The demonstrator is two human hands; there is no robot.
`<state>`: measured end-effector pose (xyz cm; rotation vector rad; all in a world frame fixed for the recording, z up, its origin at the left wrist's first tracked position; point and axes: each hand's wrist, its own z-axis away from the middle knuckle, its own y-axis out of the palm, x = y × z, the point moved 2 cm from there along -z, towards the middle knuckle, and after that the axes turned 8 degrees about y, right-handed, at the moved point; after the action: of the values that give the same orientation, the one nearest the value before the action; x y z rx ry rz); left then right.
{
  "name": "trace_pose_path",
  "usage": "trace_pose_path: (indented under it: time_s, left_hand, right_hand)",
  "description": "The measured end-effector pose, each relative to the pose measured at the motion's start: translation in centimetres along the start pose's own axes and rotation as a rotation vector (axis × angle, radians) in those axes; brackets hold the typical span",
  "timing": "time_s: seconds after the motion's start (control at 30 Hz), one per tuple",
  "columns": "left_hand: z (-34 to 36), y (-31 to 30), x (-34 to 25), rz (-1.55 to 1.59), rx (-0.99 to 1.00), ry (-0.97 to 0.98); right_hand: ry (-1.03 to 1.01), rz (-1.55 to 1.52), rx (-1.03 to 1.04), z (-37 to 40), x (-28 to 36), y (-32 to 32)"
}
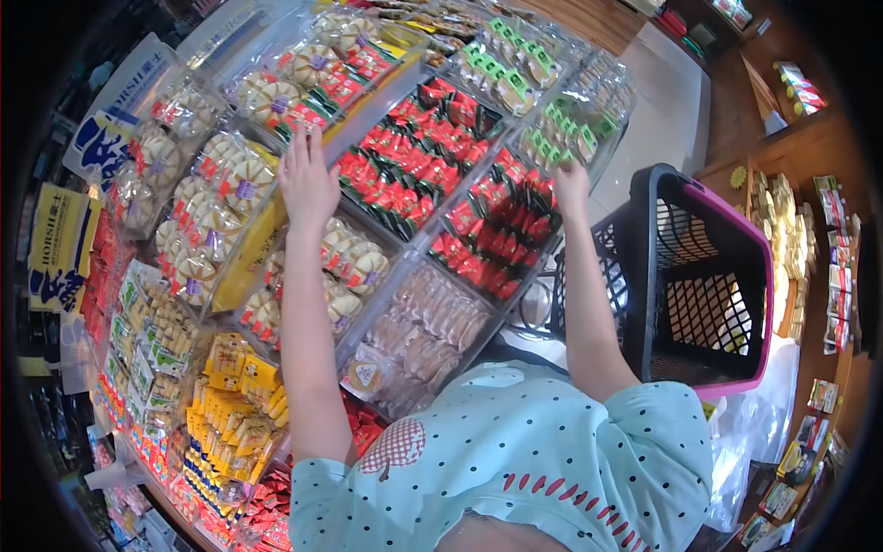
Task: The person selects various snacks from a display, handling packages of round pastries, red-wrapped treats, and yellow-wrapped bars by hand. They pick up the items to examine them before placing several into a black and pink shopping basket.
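My left hand (pixel 308 184) lies with its fingers stretched out at the clear divider, beside a bin of red-and-black wrapped packets (pixel 414 147). Just past its fingertips are clear bags of round, pale snacks (pixel 276 87) with red and purple labels. My right hand (pixel 571 184) is at the near-right edge of the display, by packets with green labels (pixel 559 133). Its fingers are curled together, and whatever they may hold is hidden. Below it are more red-and-black wrapped packets (pixel 497 225).
A black shopping basket with a pink rim (pixel 766 276) stands to my right. Brown flat snacks (pixel 428 322) fill a near bin. Yellow packets (pixel 235 377) sit at lower left, near a yellow sign (pixel 60 244). Wooden shelves (pixel 819 368) with packets line the right.
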<state>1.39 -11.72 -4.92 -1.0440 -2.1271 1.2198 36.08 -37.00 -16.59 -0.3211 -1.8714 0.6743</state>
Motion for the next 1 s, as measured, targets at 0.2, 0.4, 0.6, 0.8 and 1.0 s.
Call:
trace_pose_path:
  time_s: [0.2,0.4,0.6,0.8,1.0]
  left_hand:
    - [0.8,-1.3,-1.7,0.130,-0.185,0.014]
    - [5.4,-3.9,-11.2,0.517,-0.380,0.078]
    - [11.0,-1.9,-18.6,0.865,-0.105,0.137]
    - [14.1,-0.2,-21.1,0.963,0.089,0.216]
    - [15.6,1.8,-21.6,1.032,0.170,0.128]
  right_hand:
    - [0.214,0.307,0.146,6.2,-2.8,-2.1]
    - [0.118,0.408,0.197,10.0,-2.7,-2.4]
    - [0.229,0.498,0.288,10.8,-1.6,-1.9]
    - [0.299,0.669,0.280,10.8,0.1,-1.0]
    - [0.190,0.677,0.293,11.5,-0.6,-0.9]
